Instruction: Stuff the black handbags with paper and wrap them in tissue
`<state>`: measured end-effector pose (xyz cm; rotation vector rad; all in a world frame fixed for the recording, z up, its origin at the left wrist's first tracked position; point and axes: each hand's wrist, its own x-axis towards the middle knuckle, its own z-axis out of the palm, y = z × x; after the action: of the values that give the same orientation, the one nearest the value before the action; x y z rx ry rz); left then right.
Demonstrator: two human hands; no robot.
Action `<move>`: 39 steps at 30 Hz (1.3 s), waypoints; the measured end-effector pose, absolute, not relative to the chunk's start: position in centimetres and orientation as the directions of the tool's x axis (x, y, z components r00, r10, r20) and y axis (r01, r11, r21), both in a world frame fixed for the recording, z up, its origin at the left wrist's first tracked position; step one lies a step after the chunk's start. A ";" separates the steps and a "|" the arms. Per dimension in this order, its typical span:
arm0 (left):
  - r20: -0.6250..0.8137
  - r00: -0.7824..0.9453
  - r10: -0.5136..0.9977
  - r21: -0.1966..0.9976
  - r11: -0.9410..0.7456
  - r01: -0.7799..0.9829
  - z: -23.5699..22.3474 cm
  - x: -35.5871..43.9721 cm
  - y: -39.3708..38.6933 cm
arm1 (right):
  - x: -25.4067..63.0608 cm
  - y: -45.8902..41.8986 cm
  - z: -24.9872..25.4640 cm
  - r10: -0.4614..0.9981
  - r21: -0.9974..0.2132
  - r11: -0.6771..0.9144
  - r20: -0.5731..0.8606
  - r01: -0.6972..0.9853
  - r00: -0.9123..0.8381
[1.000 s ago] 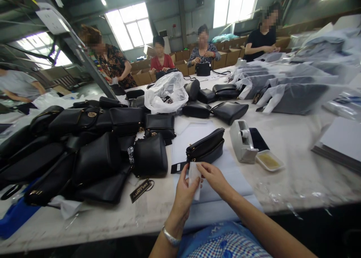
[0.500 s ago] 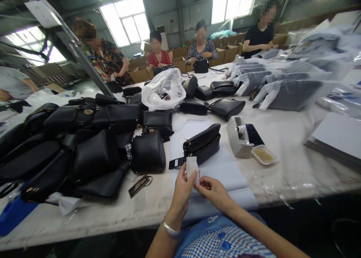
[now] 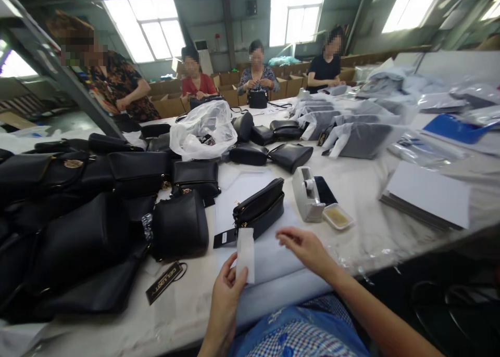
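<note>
My left hand (image 3: 228, 289) pinches a small white paper strip (image 3: 246, 255) between thumb and fingers, upright in front of a black bag. My right hand (image 3: 302, 247) hovers to the right of the strip, fingers loosely bent and slightly apart, nothing visible in them. Just beyond both hands lies the black zippered bag (image 3: 260, 206) on white sheets, with a black tag (image 3: 224, 238) at its left end. A grey tape dispenser (image 3: 308, 195) stands beyond my right hand, beside a small dish (image 3: 338, 216) with something yellowish in it.
Many black bags (image 3: 101, 232) are heaped on the left. A black hang tag (image 3: 166, 282) lies near the front edge. A crumpled plastic bag (image 3: 205, 130) sits mid-table; wrapped bags (image 3: 363, 138) and a paper stack (image 3: 427, 193) are on the right. Several people work across the table (image 3: 363, 232).
My right hand has come off the white paper strip and moved right. The strip now shows at greater length in my left hand. The view has turned to the right.
</note>
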<state>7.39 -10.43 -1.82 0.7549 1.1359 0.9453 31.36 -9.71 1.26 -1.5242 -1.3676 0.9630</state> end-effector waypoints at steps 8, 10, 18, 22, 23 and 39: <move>-0.404 0.082 0.911 0.891 0.412 -0.193 -2.5 7.4 -9.9 | 44.8 -4.8 0.0 0.749 -0.777 -0.259 0.212 0.573 0.627; -0.413 0.066 0.908 0.889 0.418 -0.188 -2.6 7.6 -9.8 | 45.1 -4.4 -0.7 0.762 -0.813 -0.278 0.138 0.512 0.632; -0.417 0.071 0.906 0.888 0.423 -0.178 -2.4 7.6 -9.7 | 40.9 -7.6 0.9 0.653 -0.992 -0.030 0.074 0.123 0.753; -0.441 0.025 0.897 0.878 0.437 -0.194 -2.3 7.7 -9.8 | 39.5 -9.0 -0.2 0.680 -0.982 -0.077 -0.177 -0.171 0.712; -0.445 0.020 0.895 0.875 0.440 -0.200 -2.3 7.8 -9.8 | 39.5 -9.0 -0.8 0.676 -0.975 -0.090 -0.209 -0.203 0.706; -0.339 0.042 0.940 0.909 0.338 -0.245 -1.4 8.1 -10.3 | 29.3 -11.5 1.5 0.980 -0.977 -0.195 -0.190 0.089 0.065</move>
<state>8.12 -10.30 -1.39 0.7739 1.1711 1.0611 29.31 -11.45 1.49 -1.4496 -1.1388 1.2606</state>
